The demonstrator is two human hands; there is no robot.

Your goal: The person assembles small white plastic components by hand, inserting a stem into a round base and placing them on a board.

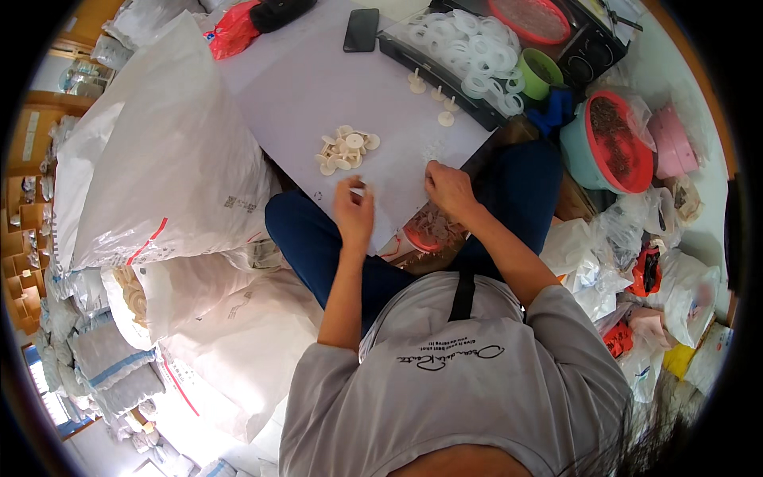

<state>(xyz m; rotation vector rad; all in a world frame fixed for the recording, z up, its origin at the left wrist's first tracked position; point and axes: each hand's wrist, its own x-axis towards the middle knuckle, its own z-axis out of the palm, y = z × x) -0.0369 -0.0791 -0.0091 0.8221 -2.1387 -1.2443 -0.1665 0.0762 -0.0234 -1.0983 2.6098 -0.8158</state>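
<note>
A pile of cream plastic discs with short stems (347,151) lies on the pale tabletop (294,87). Just on the near side of it is my left hand (354,208), its fingers curled in and slightly blurred; what they hold, if anything, is hidden. Farther right, my right hand (450,191) rests at the table's near right edge, thumb and fingertips pinched together. Whatever is in that pinch is too small to make out. Right beyond those fingertips lies a scatter of tiny clear pieces (433,149). Several single stemmed discs (447,118) stand apart near the black tray.
A black tray (405,60) of translucent white rings (469,52) sits far right, with a green cup (539,73) and a red dish (531,17). A phone (361,30) lies at the back. Large white sacks (167,159) crowd the left; basins (584,151) and bags fill the right.
</note>
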